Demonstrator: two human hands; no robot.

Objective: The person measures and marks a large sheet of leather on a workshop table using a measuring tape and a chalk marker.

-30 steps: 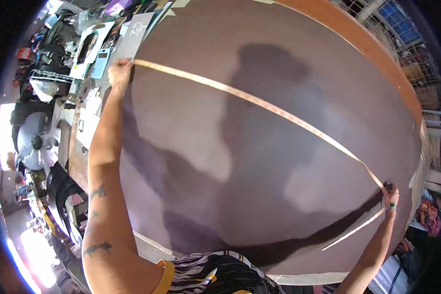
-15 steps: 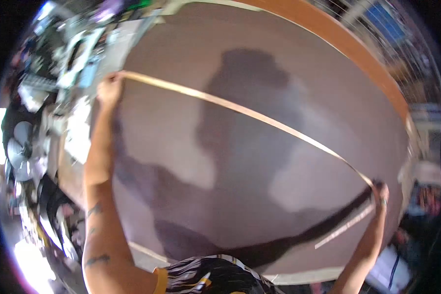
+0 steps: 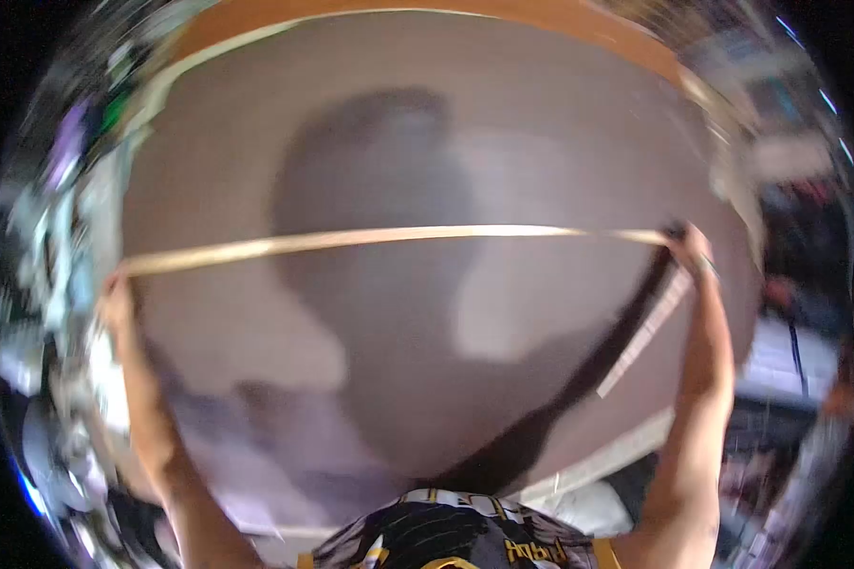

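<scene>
A yellowish measuring tape (image 3: 370,237) runs taut from side to side over a large brown-grey sheet (image 3: 209,142). At the sheet's left edge, my left hand (image 3: 117,302) is closed on one end of the tape; its fingers are blurred. My right hand (image 3: 691,250) grips the tape near the right side of the sheet. From that hand a loose length with faint markings hangs down over the sheet. A dark shadow of a head and arms falls across the sheet.
Pale edging and an orange-brown strip (image 3: 427,6) border the far side of the sheet. Blurred clutter lines the left. On the right, a whitish box-like object (image 3: 773,360) with a dark band stands beyond the sheet's edge.
The view has turned, so the tape lies nearly level instead of slanting down to the right. My left hand appears lower and my right hand higher. Both still hold the tape.
</scene>
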